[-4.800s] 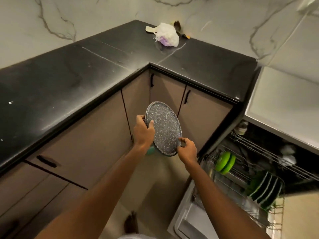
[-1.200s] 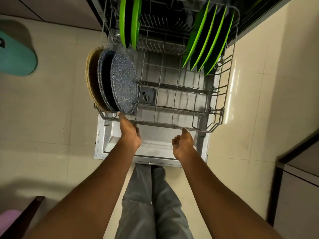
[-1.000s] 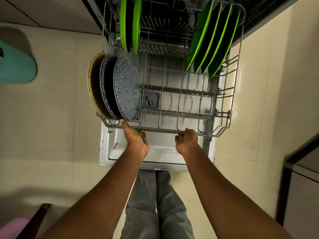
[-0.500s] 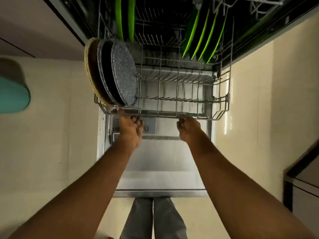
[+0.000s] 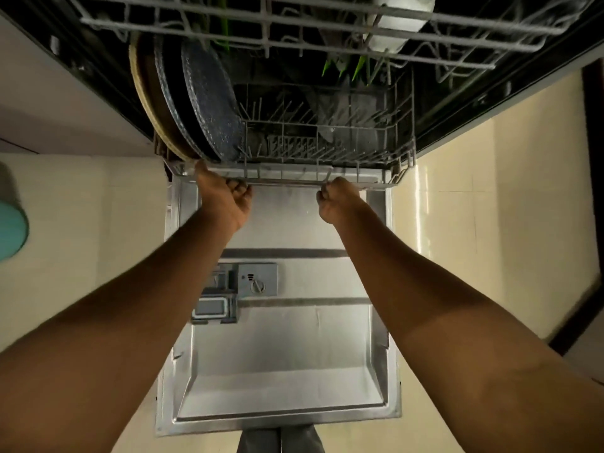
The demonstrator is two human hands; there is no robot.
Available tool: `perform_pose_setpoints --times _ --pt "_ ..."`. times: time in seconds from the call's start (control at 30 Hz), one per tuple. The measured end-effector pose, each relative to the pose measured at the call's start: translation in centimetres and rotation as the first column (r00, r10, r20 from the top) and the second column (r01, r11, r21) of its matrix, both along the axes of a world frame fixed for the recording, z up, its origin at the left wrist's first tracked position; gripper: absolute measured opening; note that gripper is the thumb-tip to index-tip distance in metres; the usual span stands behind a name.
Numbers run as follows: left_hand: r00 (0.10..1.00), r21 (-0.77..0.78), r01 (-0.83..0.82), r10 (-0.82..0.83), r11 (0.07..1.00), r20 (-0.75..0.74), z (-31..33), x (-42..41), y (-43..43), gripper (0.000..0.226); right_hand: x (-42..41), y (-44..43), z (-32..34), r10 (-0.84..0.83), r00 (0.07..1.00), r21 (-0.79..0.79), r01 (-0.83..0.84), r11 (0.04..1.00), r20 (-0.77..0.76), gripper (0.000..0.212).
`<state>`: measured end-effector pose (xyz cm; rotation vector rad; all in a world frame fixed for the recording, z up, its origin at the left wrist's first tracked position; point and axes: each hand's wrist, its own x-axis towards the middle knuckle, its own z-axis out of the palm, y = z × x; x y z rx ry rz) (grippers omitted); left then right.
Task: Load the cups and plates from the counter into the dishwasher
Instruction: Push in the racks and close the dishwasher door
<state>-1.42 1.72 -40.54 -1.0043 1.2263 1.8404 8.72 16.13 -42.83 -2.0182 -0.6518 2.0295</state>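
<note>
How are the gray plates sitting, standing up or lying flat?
Standing up: the plates rest on edge in the lower rack.

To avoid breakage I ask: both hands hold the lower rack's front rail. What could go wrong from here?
The upright plates at the lower rack's left reach near the upper rack; a hard shove might knock them. The open door lies low before the legs: a shin could hit it.

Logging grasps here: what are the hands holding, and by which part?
The lower rack, by its front rail: left grip near the left corner, right grip right of centre.
</note>
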Motion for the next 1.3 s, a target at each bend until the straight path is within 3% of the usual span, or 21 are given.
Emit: perform_pose_setpoints --times 0.17,0.33,0.47,0.7,0.83,1.0,1.17,1.3 --pt "0.994 0.064 0.046 -0.04 0.997 -0.097 -0.1 -2.6 2.1 0.047 -2.7 2.1 0.5 -0.046 0.995 -0.039 0.043 0.998 -0.092 0.027" --pt "0.985 0.114 0.066 -0.047 0.991 -0.167 -0.9 -4.9 3.3 0.051 -4.3 3.4 0.9 0.01 0.982 -0.014 -0.012 1.0 -0.189 0.009" --pt "0.982 0.148 0.051 -0.023 0.988 -0.186 -1.4 -5.5 3.7 0.045 -4.8 3.7 0.5 0.0 0.982 -0.019 -0.004 1.0 -0.191 0.008" --pt "0.976 0.041 0.148 -0.139 0.988 -0.169 -2.1 -4.0 2.5 0.06 -3.1 3.1 0.9 0.091 0.963 0.049 -0.081 0.996 -0.253 0.01" --pt "0.954 -0.045 0.262 -0.266 0.964 -0.14 -1.2 -1.5 2.2 0.063 -1.3 1.8 2.0 0.18 0.949 0.107 -0.157 0.982 -0.258 0.008" --pt "0.896 -0.123 0.402 -0.418 0.907 -0.15 0.5 3.6 0.2 0.056 3.0 -1.4 2.7 0.251 0.949 0.112 -0.233 0.966 -0.191 0.035" --pt "0.901 -0.133 0.405 -0.42 0.904 -0.109 1.3 9.1 -3.6 0.054 8.3 -5.8 4.0 0.228 0.96 0.068 -0.22 0.973 -0.159 0.018" --pt "0.912 -0.138 0.389 -0.402 0.911 -0.078 1.5 13.4 -6.7 0.053 12.4 -8.6 4.0 0.198 0.969 0.025 -0.197 0.98 -0.149 0.033"
